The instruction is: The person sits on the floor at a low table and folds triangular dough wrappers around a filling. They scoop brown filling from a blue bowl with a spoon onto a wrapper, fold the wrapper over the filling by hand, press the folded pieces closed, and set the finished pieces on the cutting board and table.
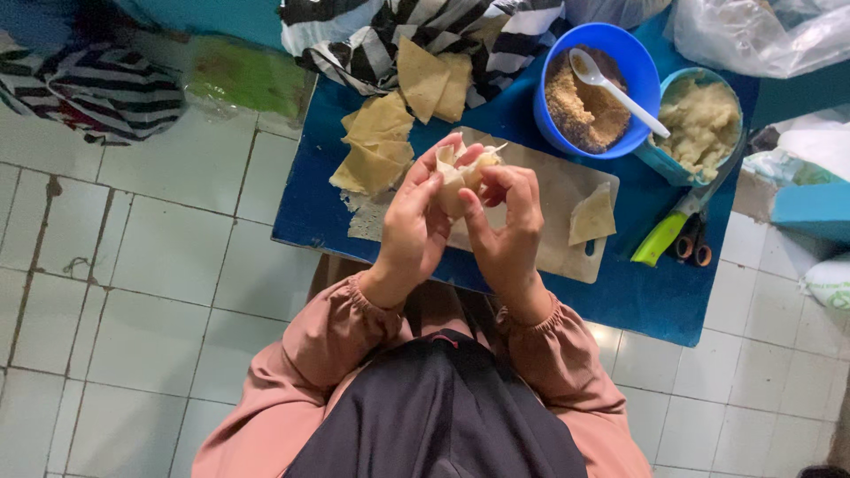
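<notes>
A: Tiles are lying pale and stained along the left, and a striped cloth is bunching at the top-left corner. What is sitting next on the blue desk?

B: Pastry sheets are piling up near the desk's left edge, with 2 more sheets lying higher up against another striped cloth.

A: And the hands?

B: The left hand is cupping a folded wrapper from the left, its fingers curling round it. The right hand is meeting it from the right, thumb and fingers pinching the wrapper's top edge. The wrapper is hanging between both hands, above a pale cutting board.

A: Anything else lying on that board?

B: 1 single pastry sheet is resting near its right end.

A: Farther right?

B: A blue bowl is holding brown crumbs, with a white spoon leaning in it. Just beside it, a smaller container is holding pale mash. Below that, a green-handled tool is lying next to scissor handles, and clear plastic bags are crumpling at the top right.
</notes>
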Tool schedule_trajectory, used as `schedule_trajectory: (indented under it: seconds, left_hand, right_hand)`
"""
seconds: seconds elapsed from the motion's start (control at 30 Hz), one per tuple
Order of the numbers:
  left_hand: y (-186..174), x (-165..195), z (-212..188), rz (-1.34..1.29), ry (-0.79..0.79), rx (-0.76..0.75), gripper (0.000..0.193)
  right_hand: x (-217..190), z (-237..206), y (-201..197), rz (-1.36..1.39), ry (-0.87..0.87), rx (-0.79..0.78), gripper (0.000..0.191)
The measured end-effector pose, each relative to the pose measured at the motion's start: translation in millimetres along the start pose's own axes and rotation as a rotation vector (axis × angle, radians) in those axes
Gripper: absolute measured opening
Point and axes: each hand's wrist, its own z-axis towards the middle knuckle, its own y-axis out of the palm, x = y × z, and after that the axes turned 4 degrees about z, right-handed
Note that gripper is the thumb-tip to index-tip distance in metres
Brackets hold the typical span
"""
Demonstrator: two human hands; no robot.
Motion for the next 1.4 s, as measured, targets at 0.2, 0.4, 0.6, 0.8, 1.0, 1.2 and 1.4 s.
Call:
schedule_trajectory:
  seconds: [0.2, 0.4, 0.6, 0.8, 1.0, 1.2, 1.4]
  left_hand:
    - [6.3, -8.1, -6.3, -0.053, -0.015, -0.046, 0.049]
    - [3.8, -12.4, -11.3, 0.086, 0.048, -0.098, 0.052]
    - [-12.5, -14.6, -6.1, -0.013, 0.122, -0.001, 0.042]
    - [-29.7, -7.1, -5.6, 0.511, 0.278, 0.082, 0.02]
    - [-14.9, -24.2, -0.9, 0.635, 0.204, -0.037, 0.022]
    - [-20.6, -21.4, 0.8, 0.502, 0.178, 0.071, 0.016]
    - [-31.2, -5.4, -15.8, 0.374, 0.364, 0.19, 0.013]
  right_hand:
    - [9.2, -3.9, -2.7, -0.1, -0.112, -0.003, 0.029]
    - [29.6, 1.6, -11.5, 0.743, 0.442, -0.037, 0.014]
    - [39.8, 1.5, -17.1, 1.097, 0.426, -0.035, 0.005]
    - [42.6, 2.4, -23.1, 1.251, 0.542, 0.062, 0.007]
    - [35.4, -11.2, -19.6, 0.714, 0.369, -0.059, 0.006]
    - [41.2, -6.0, -21.7, 1.368, 0.68, -0.018, 0.012]
    - [52.6, -9.0, -22.3, 1.688, 0.85, 0.075, 0.016]
